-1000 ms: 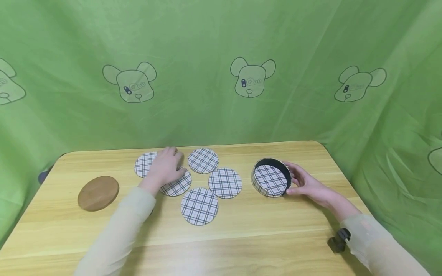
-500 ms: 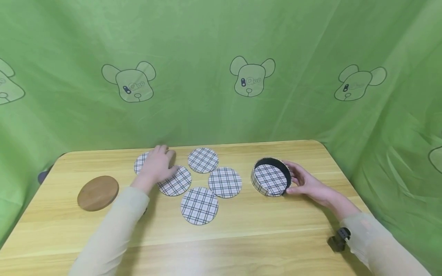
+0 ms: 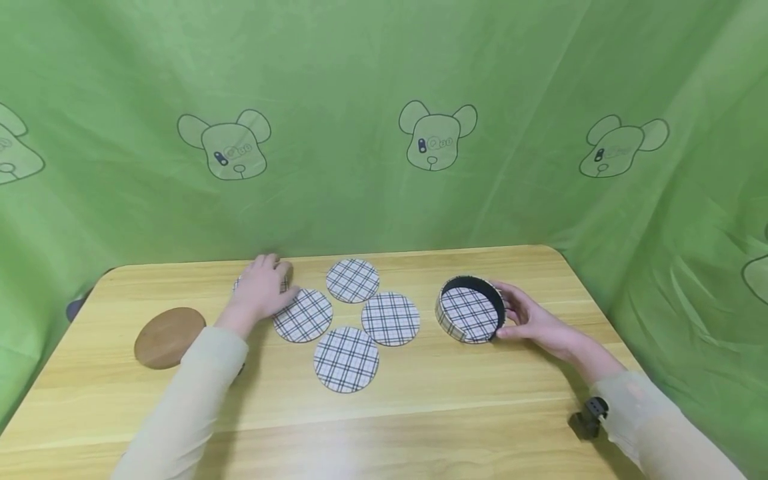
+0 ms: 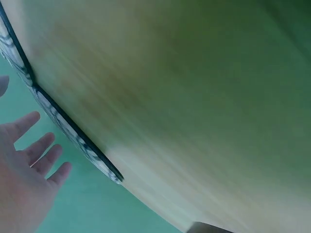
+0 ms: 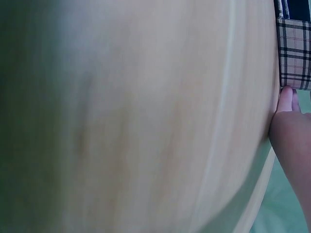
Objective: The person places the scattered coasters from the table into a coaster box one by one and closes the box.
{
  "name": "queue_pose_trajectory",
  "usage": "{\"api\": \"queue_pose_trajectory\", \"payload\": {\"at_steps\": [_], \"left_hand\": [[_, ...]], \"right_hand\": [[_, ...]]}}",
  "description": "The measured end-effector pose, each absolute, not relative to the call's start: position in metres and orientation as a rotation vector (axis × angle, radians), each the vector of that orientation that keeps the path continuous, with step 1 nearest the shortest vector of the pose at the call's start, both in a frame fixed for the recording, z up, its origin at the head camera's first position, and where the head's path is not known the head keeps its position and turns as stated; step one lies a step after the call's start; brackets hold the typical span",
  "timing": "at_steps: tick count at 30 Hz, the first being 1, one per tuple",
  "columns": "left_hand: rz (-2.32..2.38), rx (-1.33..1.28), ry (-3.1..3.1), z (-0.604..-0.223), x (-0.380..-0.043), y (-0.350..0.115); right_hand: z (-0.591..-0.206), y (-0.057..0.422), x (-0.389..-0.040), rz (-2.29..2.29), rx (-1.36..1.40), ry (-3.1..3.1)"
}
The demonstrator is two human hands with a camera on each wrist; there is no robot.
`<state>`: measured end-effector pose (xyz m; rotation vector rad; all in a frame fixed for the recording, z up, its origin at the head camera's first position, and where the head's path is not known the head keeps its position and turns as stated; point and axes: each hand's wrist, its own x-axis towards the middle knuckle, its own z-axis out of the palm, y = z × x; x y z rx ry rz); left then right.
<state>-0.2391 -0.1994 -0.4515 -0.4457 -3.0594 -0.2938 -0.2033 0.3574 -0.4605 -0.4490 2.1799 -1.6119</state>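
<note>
My left hand (image 3: 259, 291) hovers over the far-left plaid coaster (image 3: 285, 284), covering most of it. In the left wrist view its fingers (image 4: 35, 151) are spread and relaxed, a small gap from the coaster's edge (image 4: 77, 137). Right beside this hand lies a second plaid coaster (image 3: 304, 317). On the right, my right hand (image 3: 534, 323) grips a low round plaid box (image 3: 451, 325), thumb and fingers around its right side. The box has a dark inner wall and a plaid disc at its bottom. In the right wrist view, the thumb (image 5: 286, 99) meets the plaid wall (image 5: 295, 53).
More plaid coasters lie flat mid-table: one at the back (image 3: 353, 281), one to the right (image 3: 391, 319) and one in front (image 3: 346, 360). A brown round disc (image 3: 165, 339) sits at the left, partly behind the left sleeve. A green curtain (image 3: 336, 200) hangs behind the wooden table (image 3: 420, 427).
My left hand has moved left, from over the second coaster to over the far-left one, uncovering the second. My right hand and the box have stayed in place.
</note>
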Motion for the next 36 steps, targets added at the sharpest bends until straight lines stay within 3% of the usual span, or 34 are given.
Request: {"api": "queue_pose_trajectory", "payload": {"at_steps": [36], "left_hand": [[-0.503,-0.555,-3.12,-0.453,-0.229,-0.248]], "right_hand": [[-0.464,0.36,-0.205,-1.617,-0.427,2.171]]}}
